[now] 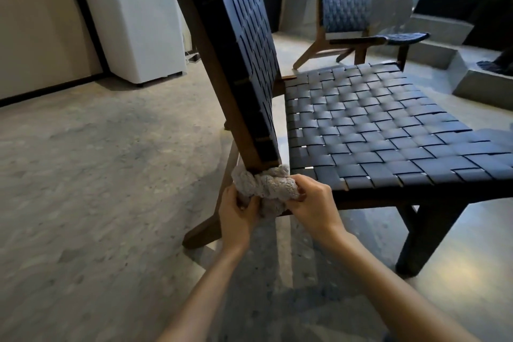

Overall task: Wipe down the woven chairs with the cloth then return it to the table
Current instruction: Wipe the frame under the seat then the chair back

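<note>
- Cloth (pixel 273 187): grey, bunched and twisted, pressed against the bottom end of the near chair's (pixel 369 125) wooden back post, at the corner where backrest meets seat.
- Left hand (pixel 238 214): fingers curled round the cloth's lower left part, gripping it from below.
- Right hand (pixel 311 203): fingers and thumb curled round the cloth's right end, grasping it just beside the seat's front corner.
- Both forearms reach in from the bottom edge, hands close together with the cloth between them.
- Near chair: dark woven straps on seat and backrest, brown wood frame, dark legs; backrest tilts away to the upper left.
- Second chair (pixel 347 5): same weave, stands well apart at the back of the room, facing right.
- Floor (pixel 97 161): pale grey, speckled.
- White unit (pixel 133 14) stands against the wall, upper left.
- Concrete steps (pixel 444 44) rise on the right, behind the near chair.
- No table in view.
</note>
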The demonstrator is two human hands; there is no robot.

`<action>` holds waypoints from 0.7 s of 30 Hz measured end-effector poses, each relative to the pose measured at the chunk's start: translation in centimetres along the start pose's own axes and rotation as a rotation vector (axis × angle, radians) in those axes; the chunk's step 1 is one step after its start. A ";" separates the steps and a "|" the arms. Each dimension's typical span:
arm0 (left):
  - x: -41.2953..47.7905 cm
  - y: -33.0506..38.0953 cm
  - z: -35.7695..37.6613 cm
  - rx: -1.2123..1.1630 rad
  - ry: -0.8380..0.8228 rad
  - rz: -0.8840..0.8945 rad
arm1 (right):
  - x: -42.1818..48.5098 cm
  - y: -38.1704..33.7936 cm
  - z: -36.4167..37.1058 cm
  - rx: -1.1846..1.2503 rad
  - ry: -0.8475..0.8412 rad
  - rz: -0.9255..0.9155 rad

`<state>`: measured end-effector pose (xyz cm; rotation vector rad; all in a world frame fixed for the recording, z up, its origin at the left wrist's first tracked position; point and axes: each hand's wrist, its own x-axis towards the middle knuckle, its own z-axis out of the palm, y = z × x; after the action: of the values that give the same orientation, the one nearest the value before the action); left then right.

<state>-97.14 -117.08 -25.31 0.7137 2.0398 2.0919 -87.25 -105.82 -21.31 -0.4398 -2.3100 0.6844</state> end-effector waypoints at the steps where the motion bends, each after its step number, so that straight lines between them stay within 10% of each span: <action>1: -0.1 -0.2 -0.3 0.017 -0.010 -0.016 | -0.3 -0.1 0.1 0.011 -0.013 0.021; 12: -2.7 -2.7 -9.6 0.295 -0.034 -0.232 | -3.9 -1.4 3.8 0.042 -0.614 0.342; 21: -2.8 -2.7 -11.9 0.152 -0.197 -0.477 | -7.3 -0.4 8.0 0.211 -0.379 0.681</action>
<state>-100.32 -128.84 -28.22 0.3798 2.0251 1.5559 -87.65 -112.47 -29.87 -1.0961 -2.3816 1.4258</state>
